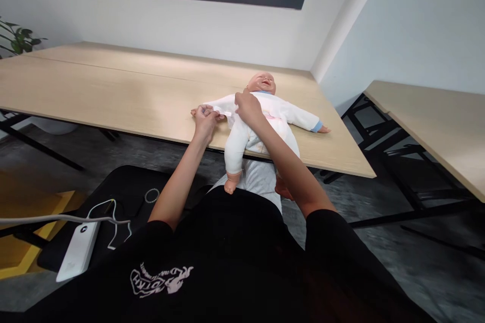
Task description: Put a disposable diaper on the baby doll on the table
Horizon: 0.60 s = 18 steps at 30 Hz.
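White cloth (228, 113) is pinched in left fingers (217, 116); right fingers (240, 99) curl over the doll (278, 106), grip unclear.

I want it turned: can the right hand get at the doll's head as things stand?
Likely yes: the right hand is close to the doll's head, and nothing visible stands between them.

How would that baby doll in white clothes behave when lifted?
The baby doll in white clothes with blue trim probably has a rigid head, given its smooth, moulded look. One foot hangs past the edge of the pale wooden table, so it might swing. The soft-looking clothes could bunch.
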Each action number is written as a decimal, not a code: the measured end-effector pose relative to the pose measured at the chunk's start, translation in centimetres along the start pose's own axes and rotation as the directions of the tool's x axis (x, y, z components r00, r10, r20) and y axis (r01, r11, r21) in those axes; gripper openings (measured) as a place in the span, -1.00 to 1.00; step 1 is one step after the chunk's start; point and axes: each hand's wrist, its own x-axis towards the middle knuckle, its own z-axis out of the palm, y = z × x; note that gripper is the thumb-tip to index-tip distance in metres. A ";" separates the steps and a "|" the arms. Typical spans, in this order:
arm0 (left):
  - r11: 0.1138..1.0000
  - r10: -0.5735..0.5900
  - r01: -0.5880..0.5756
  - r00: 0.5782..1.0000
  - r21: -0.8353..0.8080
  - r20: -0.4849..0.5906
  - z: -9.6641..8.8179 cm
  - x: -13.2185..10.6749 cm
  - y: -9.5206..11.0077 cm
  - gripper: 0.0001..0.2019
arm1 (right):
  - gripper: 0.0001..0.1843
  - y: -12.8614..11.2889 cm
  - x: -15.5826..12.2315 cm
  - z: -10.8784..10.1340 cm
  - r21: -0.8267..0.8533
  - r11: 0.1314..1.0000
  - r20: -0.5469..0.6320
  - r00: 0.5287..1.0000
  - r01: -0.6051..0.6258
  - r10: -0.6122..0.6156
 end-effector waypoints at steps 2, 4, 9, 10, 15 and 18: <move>0.999 0.030 -0.029 0.999 -0.016 0.044 0.6 -0.2 -0.1 -0.67 | -0.52 -0.8 0.5 0.3 -0.031 0.999 -0.015 0.999 -0.032 0.031; 0.997 0.067 -0.065 0.995 -0.030 0.076 1.3 -0.4 -0.3 -0.66 | -0.55 -1.2 1.1 0.6 -0.031 0.999 0.005 1.000 -0.025 0.025; 0.996 0.089 -0.086 0.987 -0.029 0.133 2.4 -0.5 -0.4 -0.69 | -0.66 0.1 1.8 0.8 0.092 0.995 0.067 0.996 0.047 -0.053; 0.997 0.082 -0.079 0.986 -0.024 0.144 2.3 -0.5 -0.2 -0.69 | -0.63 0.6 1.5 0.6 0.133 0.988 0.064 0.994 0.079 -0.088; 0.997 0.062 -0.071 0.976 0.035 0.209 1.5 -0.2 0.8 -0.71 | -0.50 2.3 -3.3 -0.3 0.183 0.971 -0.129 0.983 0.153 -0.130; 0.990 0.097 -0.121 0.958 0.073 0.269 1.6 -0.1 1.2 -0.72 | -0.51 1.8 -5.9 0.3 0.137 0.974 -0.039 0.983 0.182 -0.178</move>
